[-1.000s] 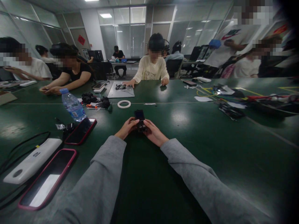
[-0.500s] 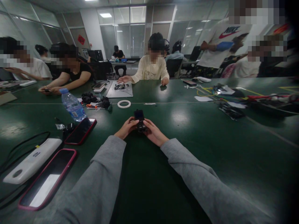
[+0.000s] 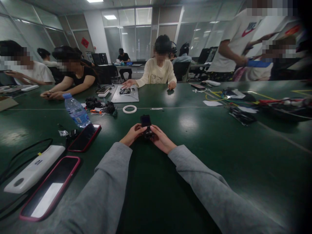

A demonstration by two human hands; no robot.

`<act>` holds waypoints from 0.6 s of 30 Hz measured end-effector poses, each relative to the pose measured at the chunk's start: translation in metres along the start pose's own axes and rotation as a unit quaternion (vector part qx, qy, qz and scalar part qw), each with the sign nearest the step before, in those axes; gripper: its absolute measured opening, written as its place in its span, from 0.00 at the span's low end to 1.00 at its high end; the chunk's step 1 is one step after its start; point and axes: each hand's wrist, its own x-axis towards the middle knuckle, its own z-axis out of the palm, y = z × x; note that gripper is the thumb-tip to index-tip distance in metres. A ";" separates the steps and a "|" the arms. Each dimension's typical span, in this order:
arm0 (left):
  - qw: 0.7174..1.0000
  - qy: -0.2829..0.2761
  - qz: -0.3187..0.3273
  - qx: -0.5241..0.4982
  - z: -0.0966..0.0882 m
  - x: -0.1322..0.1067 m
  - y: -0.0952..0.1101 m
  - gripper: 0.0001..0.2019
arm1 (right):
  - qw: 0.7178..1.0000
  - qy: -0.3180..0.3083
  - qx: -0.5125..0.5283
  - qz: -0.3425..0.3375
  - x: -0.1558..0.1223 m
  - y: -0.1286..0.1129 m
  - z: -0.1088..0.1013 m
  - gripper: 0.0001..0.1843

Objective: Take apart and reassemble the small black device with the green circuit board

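Observation:
Both my hands hold a small black device over the green table, straight ahead of me. It has a dark square panel standing up at the back and a lower part facing me; its exact kind I cannot make out. My left hand grips its left side, thumb resting on the front near the middle. On the opposite side my right hand closes around it, thumb also on the front. The fingers underneath are mostly hidden. A white tape ring lies just beyond my left hand.
To my left are a water bottle, a red-edged phone, a pink-cased phone and a white power bank with black cables. Tangled wires lie at the right. A person sits opposite; others are around.
My left thumb has shifted slightly inward across the front of the device. At the right, the standing person has lowered an arm holding something blue.

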 end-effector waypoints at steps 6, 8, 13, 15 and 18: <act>1.000 0.006 -0.001 0.008 0.002 0.000 0.001 0.19 | 1.000 0.001 0.000 0.001 0.001 0.001 0.000 0.20; 1.000 0.010 -0.002 0.004 0.002 0.000 0.001 0.19 | 1.000 0.001 0.002 0.001 0.001 0.001 0.000 0.20; 1.000 0.023 -0.003 -0.002 0.003 0.001 0.000 0.18 | 1.000 0.007 -0.002 0.001 0.000 0.000 0.002 0.20; 1.000 0.030 -0.003 -0.002 0.004 0.001 -0.001 0.18 | 1.000 0.009 -0.006 0.003 0.000 0.000 0.002 0.20; 0.999 0.041 -0.005 0.000 0.005 0.001 -0.001 0.18 | 1.000 0.008 -0.011 0.002 0.001 0.001 0.001 0.20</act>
